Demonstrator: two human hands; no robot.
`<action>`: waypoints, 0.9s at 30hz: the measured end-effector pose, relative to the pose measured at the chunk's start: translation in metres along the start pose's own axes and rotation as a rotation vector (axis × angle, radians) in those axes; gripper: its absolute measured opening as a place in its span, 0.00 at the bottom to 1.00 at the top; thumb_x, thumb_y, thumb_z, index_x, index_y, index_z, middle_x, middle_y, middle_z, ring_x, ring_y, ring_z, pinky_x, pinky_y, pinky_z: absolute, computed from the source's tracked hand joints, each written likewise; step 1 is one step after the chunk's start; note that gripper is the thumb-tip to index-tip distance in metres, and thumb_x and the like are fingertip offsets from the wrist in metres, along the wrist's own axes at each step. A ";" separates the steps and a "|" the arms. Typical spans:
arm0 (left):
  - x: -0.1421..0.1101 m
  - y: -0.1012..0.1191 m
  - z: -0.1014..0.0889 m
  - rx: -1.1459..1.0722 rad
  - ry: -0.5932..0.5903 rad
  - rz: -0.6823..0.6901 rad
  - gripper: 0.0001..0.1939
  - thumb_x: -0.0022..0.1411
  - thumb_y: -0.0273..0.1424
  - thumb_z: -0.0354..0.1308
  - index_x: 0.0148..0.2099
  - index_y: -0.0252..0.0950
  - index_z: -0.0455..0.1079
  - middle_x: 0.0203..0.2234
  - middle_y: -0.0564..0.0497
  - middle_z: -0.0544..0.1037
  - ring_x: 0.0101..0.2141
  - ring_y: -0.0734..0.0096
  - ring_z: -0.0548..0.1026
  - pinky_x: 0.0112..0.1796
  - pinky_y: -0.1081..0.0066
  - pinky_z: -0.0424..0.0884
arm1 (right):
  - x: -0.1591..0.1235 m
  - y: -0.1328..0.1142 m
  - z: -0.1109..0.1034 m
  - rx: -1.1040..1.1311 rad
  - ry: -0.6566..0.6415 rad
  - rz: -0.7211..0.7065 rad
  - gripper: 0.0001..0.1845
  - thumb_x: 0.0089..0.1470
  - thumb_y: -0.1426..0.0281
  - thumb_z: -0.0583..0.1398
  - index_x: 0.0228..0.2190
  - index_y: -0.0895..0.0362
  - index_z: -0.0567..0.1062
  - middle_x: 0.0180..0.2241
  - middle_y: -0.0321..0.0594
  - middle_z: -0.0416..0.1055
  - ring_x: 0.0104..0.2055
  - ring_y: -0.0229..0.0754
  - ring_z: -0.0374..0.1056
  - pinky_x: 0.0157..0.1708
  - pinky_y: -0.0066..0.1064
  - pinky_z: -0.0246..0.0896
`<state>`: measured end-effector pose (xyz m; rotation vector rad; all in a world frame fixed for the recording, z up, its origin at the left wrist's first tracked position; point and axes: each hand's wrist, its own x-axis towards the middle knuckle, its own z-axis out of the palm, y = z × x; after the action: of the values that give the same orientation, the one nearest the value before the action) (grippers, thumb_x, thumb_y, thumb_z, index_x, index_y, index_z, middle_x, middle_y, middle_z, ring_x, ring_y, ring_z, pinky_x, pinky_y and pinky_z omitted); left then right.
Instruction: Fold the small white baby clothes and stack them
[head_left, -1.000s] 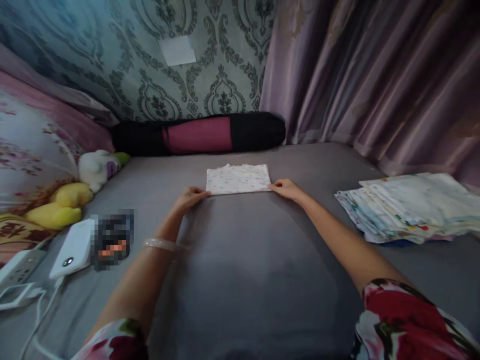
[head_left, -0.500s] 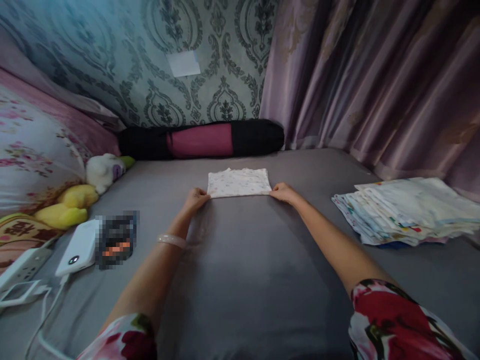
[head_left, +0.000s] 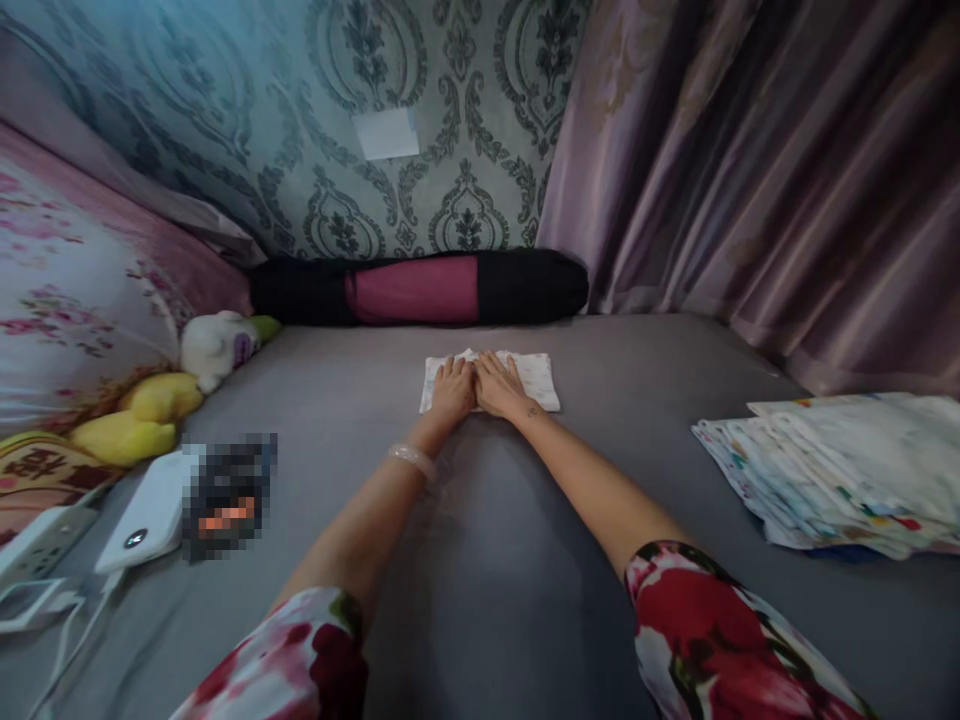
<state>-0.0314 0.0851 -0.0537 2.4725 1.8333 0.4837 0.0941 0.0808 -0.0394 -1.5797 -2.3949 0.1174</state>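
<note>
A small folded white cloth (head_left: 538, 378) with a faint print lies on the grey bed sheet (head_left: 480, 560), far in front of me. Both my hands rest flat on its middle, side by side and touching. My left hand (head_left: 452, 386) has its fingers stretched out on the cloth's left half; a pale bracelet sits on that wrist. My right hand (head_left: 500, 384) lies palm down on the right half, fingers extended. Neither hand grips anything.
A stack of folded printed cloths (head_left: 840, 470) lies at the right. A black and pink bolster (head_left: 420, 288) lies along the wall. Plush toys (head_left: 150, 400), a white power bank (head_left: 150, 508), a power strip (head_left: 37, 540) and cables sit at the left by a floral pillow. Curtains hang at right.
My hands left the cloth's near corners and came together flat on its middle. The cloth now looks a bit narrower. The view shifted slightly left.
</note>
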 end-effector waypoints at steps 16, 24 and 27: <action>0.005 -0.011 0.014 0.113 -0.047 -0.078 0.25 0.71 0.37 0.38 0.65 0.35 0.59 0.64 0.44 0.62 0.64 0.57 0.57 0.63 0.55 0.52 | 0.005 0.017 0.023 -0.013 -0.033 0.075 0.31 0.65 0.65 0.43 0.65 0.65 0.56 0.68 0.47 0.48 0.69 0.48 0.42 0.66 0.47 0.34; 0.005 -0.015 0.015 0.158 -0.038 -0.170 0.30 0.71 0.42 0.35 0.67 0.30 0.56 0.65 0.37 0.59 0.65 0.52 0.55 0.63 0.54 0.51 | -0.004 0.036 0.021 -0.056 0.036 0.180 0.32 0.65 0.64 0.43 0.64 0.69 0.55 0.68 0.51 0.48 0.69 0.50 0.42 0.66 0.44 0.36; 0.006 -0.015 0.016 0.151 -0.053 -0.202 0.32 0.70 0.44 0.34 0.67 0.29 0.55 0.65 0.36 0.58 0.65 0.51 0.54 0.63 0.55 0.50 | -0.010 0.049 0.017 -0.076 0.042 0.215 0.32 0.65 0.64 0.43 0.64 0.70 0.55 0.67 0.52 0.49 0.69 0.50 0.44 0.66 0.43 0.37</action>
<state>-0.0392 0.0979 -0.0709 2.3255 2.1410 0.2766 0.1371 0.0925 -0.0676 -1.8524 -2.2171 0.0345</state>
